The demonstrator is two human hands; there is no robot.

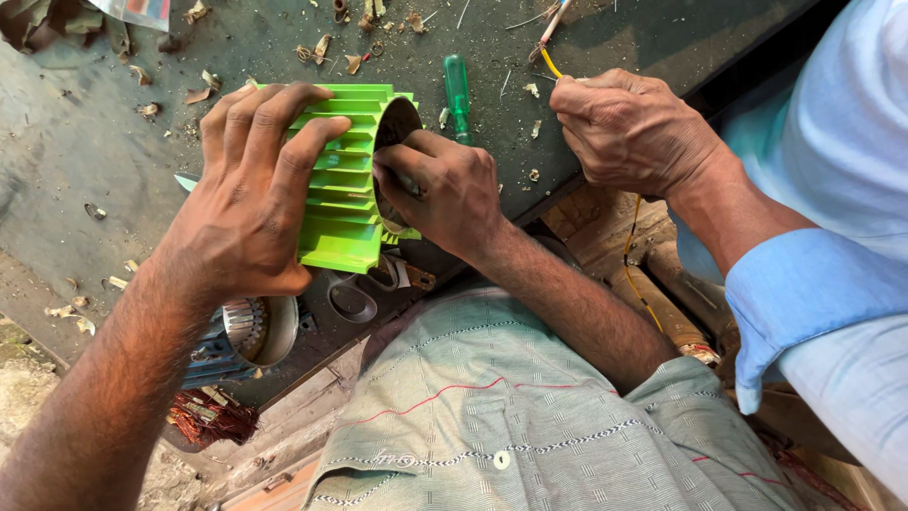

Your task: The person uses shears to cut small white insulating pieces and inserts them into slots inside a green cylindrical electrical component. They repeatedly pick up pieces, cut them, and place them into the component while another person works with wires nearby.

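Observation:
My left hand [248, 194] lies over the top of a bright green finned motor housing [350, 189], gripping it on the dark workbench [85, 161]. The housing lies on its side, with its round open end facing right. My right hand [443, 189] is at that opening, fingers curled and reaching inside; whatever they hold is hidden. Scissors with dark loop handles [364, 289] lie just below the housing at the bench edge.
A co-worker in a light blue sleeve has a hand [629, 128] at the right, holding a yellow wire [632, 246]. A green-handled screwdriver [457, 90] lies behind the housing. Paper scraps litter the bench. Another motor part [251, 331] and copper windings [208, 416] sit below.

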